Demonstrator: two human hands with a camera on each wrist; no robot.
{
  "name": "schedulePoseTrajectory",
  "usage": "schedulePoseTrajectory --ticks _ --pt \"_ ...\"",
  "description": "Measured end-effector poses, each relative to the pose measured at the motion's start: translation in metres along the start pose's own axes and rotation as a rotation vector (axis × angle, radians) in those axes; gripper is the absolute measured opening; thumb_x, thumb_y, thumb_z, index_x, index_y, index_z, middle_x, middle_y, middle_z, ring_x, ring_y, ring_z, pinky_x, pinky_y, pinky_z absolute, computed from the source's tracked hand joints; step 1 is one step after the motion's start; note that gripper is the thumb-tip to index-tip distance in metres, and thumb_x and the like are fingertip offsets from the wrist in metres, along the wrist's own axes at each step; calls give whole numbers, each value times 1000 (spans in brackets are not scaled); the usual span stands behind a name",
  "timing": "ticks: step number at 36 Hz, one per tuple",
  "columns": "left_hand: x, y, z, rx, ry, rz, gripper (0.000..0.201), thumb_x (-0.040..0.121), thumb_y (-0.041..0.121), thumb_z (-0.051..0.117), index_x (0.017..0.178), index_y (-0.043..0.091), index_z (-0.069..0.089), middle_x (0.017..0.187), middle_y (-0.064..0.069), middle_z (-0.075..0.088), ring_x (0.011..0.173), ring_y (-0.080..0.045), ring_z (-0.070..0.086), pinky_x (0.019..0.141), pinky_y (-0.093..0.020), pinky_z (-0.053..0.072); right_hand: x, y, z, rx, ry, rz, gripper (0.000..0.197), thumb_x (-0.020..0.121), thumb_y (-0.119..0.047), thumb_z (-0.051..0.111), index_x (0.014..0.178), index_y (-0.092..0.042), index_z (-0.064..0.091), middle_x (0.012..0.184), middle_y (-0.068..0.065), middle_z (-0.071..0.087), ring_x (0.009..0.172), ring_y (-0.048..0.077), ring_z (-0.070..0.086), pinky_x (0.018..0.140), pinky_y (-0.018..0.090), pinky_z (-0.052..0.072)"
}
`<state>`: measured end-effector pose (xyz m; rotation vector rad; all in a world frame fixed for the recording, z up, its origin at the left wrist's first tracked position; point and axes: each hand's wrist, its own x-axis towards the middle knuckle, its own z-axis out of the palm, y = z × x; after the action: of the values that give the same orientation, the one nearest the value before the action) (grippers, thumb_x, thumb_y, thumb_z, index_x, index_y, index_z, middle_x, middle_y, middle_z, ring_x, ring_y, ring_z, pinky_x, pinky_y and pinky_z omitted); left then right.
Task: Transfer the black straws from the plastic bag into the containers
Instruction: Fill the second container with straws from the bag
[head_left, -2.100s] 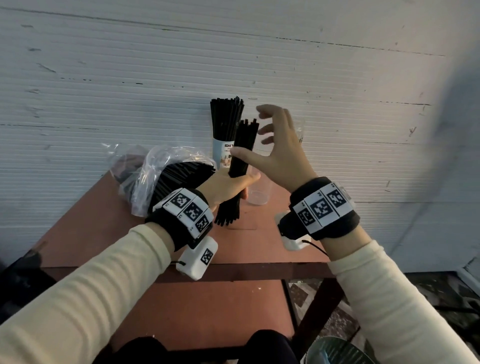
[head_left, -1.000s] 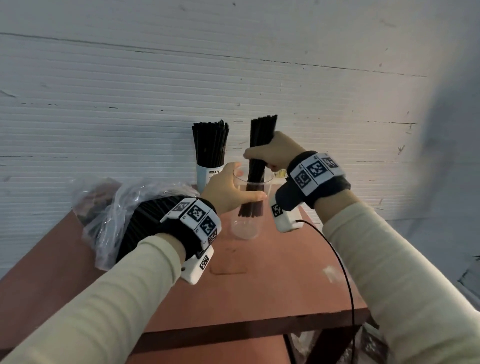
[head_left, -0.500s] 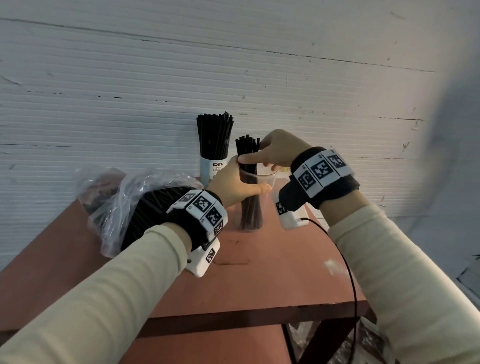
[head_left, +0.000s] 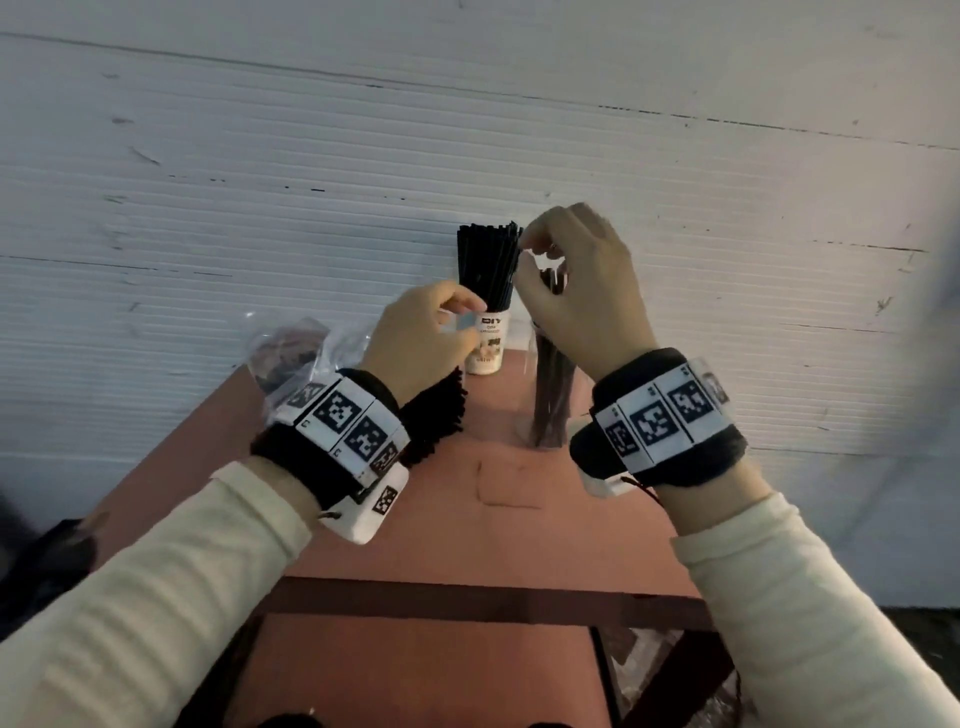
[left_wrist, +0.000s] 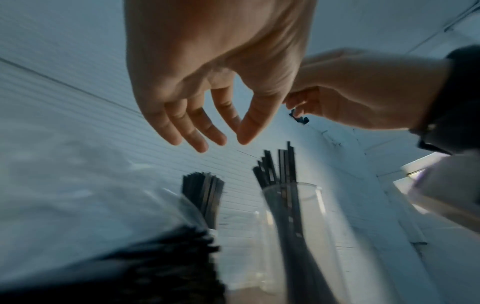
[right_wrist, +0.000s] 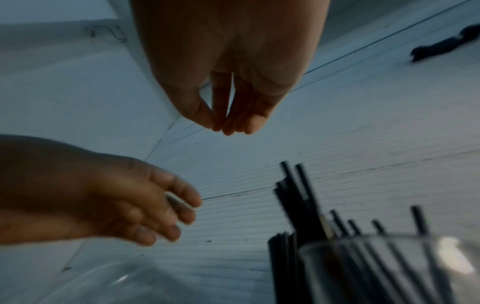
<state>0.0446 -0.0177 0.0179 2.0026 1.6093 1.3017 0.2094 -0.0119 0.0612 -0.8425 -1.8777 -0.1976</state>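
Observation:
A clear plastic cup (head_left: 524, 395) stands on the red-brown table (head_left: 519, 530) with a bundle of black straws (head_left: 553, 400) upright in it. My right hand (head_left: 545, 254) hovers just above those straws (right_wrist: 298, 191), fingers and thumb close together and empty (right_wrist: 223, 127). To its left my left hand (head_left: 460, 322) hangs with relaxed fingers, holding nothing (left_wrist: 228, 142). Behind it a white paper cup (head_left: 488, 348) is packed with black straws (head_left: 488, 260). The plastic bag (head_left: 291, 353) lies at the left, straw ends (head_left: 441, 415) showing at its mouth.
A white ribbed wall (head_left: 260, 182) rises directly behind the table. The table's front edge (head_left: 467, 597) runs below my wrists, with a lower shelf (head_left: 415, 670) under it. A cable hangs from my right wrist band.
My right hand lowered the straw bundle into the clear cup and let go. My left hand released the cup. Both hands have risen, empty.

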Motion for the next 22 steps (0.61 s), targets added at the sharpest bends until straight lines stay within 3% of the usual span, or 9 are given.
schedulePoseTrajectory --ticks 4,8,10,11,13,16,19,20,22 --pt "-7 -24 -40 17 95 -35 18 76 17 64 89 29 68 100 5 66 95 -12 58 83 -24 46 -14 -19 35 106 -206 25 9 85 -11 56 89 -9 65 82 0 60 75 12 54 68 22 43" --pt "-10 -60 -67 195 1 -88 22 75 25 74 95 30 70 100 0 60 91 -18 57 81 -33 47 -25 -30 69 85 -532 133 22 91 -21 57 106 -10 69 103 4 69 94 17 62 83 26 48" --pt "-14 -74 -73 254 -105 -61 28 73 25 77 99 30 70 77 -2 57 67 -19 55 65 -31 46 -29 -37 85 24 -697 151 27 94 -27 54 108 -10 70 106 6 70 97 21 62 89 34 48" --pt "-16 -78 -75 255 -153 -48 31 73 20 79 100 31 69 64 1 50 54 -17 47 54 -28 39 -30 -41 91 -10 -759 142 28 95 -29 53 109 -11 70 105 7 70 98 23 62 89 37 48" --pt "-18 -88 -77 252 -203 -54 38 75 10 77 101 36 66 57 2 41 47 -15 36 49 -27 28 -30 -46 101 -65 -863 122 31 96 -31 50 112 -11 69 110 8 69 102 26 61 92 38 47" --pt "-19 -96 -78 221 -228 -115 42 70 13 68 101 42 65 81 -12 64 65 -25 58 58 -33 47 -29 -50 116 -133 -989 117 38 97 -34 49 123 -9 62 120 10 65 111 27 58 95 35 44" --pt "-18 -99 -78 176 -184 -142 49 75 2 68 101 42 64 103 -7 68 71 -14 58 61 -25 45 -28 -54 127 -137 -996 92 40 96 -38 52 126 -14 60 121 8 64 111 26 57 92 33 44" --pt "-17 -99 -78 156 -158 -144 51 76 -1 67 100 43 63 110 -6 68 81 -16 61 66 -27 49 -28 -55 130 -143 -995 86 40 95 -39 54 126 -15 59 122 7 63 112 25 57 92 32 42" --pt "-15 -96 -78 124 -109 -138 54 76 -3 66 97 46 63 116 -13 66 97 -32 63 78 -42 55 -26 -54 134 -148 -997 84 42 92 -39 57 128 -18 58 125 4 61 114 24 55 93 32 40"
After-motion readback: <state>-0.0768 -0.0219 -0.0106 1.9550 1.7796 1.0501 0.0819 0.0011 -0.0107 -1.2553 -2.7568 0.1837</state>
